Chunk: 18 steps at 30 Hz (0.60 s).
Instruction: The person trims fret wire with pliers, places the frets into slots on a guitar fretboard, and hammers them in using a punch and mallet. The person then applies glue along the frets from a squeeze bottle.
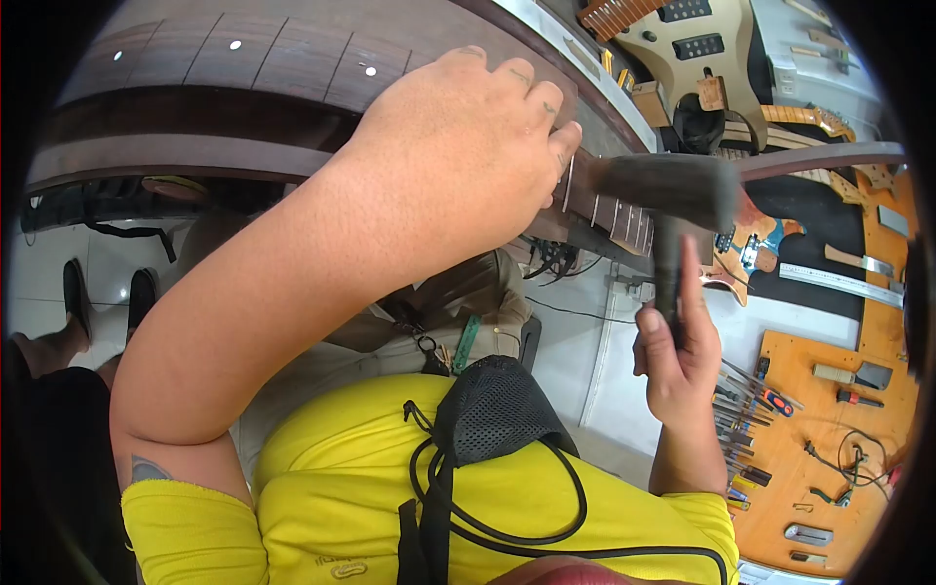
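Observation:
A dark wooden guitar fretboard (292, 63) with white dots runs across the top. On its left stretch show thin dark slots; several shiny metal frets (614, 216) cross the right stretch. My left hand (478, 146) lies over the fretboard with its fingers curled down and closed, their tips hidden. Beside its thumb runs one bright fret (568, 185). In my right hand (678, 356) is a hammer (668, 268), gripped by the handle with the index finger stretched along it. The blurred dark hammer head hovers close to the fretted part, to the right of my left hand.
Guitar bodies (717, 44) stand at the upper right. An orange tool board (780, 526) at the right carries files, screwdrivers and a steel ruler (840, 285). A black mesh pouch (502, 409) hangs on my chest. Another person's feet (73, 292) show at the left.

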Each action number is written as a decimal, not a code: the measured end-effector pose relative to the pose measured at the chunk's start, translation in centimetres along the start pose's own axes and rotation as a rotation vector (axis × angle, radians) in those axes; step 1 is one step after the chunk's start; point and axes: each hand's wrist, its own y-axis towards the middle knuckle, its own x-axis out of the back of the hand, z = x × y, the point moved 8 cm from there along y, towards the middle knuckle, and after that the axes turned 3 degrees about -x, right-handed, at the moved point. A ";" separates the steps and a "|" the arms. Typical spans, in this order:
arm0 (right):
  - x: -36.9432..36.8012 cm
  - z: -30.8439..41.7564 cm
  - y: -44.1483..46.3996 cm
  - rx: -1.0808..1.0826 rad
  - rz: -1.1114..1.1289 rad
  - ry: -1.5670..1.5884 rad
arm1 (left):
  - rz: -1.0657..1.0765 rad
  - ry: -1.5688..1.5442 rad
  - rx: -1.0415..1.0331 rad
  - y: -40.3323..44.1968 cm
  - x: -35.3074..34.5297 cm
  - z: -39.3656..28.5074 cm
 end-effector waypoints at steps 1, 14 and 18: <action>-0.1 0.3 -0.3 0.052 -0.120 0.152 | 0.004 0.007 -0.007 -0.1 -0.1 -0.1; -1.5 -0.7 0.1 0.160 0.013 -0.229 | 0.087 -0.047 0.011 0.4 0.2 0.1; 1.3 0.0 -0.4 0.122 -0.121 -0.065 | 0.101 -0.051 0.019 0.4 0.2 0.2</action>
